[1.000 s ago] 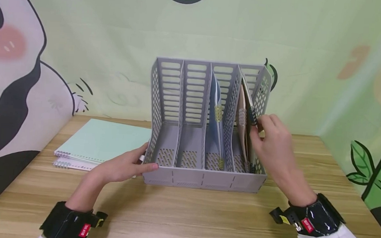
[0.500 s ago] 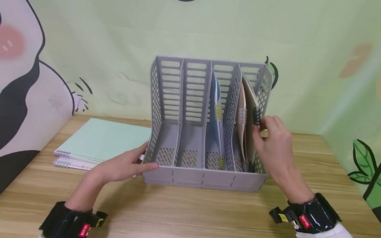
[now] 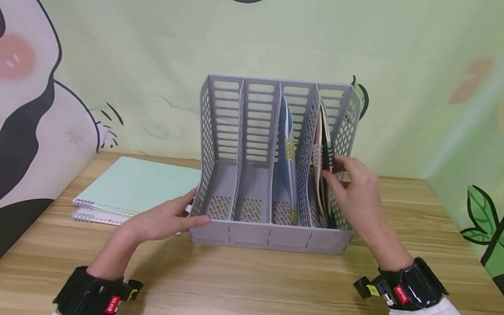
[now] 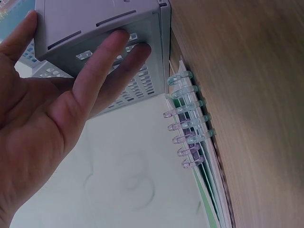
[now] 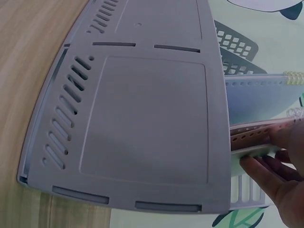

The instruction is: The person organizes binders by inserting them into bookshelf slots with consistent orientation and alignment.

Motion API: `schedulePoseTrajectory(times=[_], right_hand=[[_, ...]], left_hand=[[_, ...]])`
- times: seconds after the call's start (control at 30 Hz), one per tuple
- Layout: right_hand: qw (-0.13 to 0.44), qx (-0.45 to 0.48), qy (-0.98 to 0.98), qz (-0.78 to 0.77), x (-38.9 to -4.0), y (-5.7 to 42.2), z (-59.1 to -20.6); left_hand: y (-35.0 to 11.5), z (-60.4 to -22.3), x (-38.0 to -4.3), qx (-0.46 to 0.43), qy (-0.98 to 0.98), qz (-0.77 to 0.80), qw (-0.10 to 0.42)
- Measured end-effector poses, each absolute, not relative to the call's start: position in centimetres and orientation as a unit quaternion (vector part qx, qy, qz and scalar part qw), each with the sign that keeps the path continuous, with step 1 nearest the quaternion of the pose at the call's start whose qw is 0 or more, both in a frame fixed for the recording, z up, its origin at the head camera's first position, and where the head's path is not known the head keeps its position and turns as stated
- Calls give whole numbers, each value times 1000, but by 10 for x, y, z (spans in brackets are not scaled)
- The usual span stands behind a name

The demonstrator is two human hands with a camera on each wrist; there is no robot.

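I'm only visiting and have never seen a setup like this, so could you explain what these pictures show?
There's no robot here: a person is working bare-handed. One view comes from the head, looking forward and down; the other two are taken from the wrists, close to the work.

On the wooden table stands a gray four-slot file rack. To its left lies a mint-green spiral notebook on top of another spiral notebook.

The left hand rests against the rack's left front corner. The right hand pinches a black-ringed notebook in the rightmost slot, beside a pinkish notebook. A blue notebook leans in the next slot.
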State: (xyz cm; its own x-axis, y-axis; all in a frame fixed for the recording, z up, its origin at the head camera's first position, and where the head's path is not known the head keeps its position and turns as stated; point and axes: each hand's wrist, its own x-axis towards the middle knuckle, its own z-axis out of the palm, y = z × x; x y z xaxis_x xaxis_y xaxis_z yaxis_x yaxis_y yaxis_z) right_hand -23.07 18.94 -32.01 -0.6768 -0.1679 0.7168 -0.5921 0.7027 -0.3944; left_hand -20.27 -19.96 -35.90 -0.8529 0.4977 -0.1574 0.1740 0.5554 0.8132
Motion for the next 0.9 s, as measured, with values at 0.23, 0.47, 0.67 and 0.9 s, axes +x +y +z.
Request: schedulePoseTrajectory(times=[0.23, 0.47, 0.67, 0.9], right_hand=[[292, 237, -857, 353, -230, 195, -324], [245, 243, -865, 365, -228, 203, -334], [231, 234, -872, 362, -224, 213, -343], [252, 213, -891, 311, -216, 222, -351]], left_hand=[[-200, -359, -204, 194, 864, 425, 187], [-199, -360, -205, 191, 865, 424, 188], [-199, -360, -204, 193, 862, 429, 190], [-200, -359, -203, 193, 861, 430, 191]])
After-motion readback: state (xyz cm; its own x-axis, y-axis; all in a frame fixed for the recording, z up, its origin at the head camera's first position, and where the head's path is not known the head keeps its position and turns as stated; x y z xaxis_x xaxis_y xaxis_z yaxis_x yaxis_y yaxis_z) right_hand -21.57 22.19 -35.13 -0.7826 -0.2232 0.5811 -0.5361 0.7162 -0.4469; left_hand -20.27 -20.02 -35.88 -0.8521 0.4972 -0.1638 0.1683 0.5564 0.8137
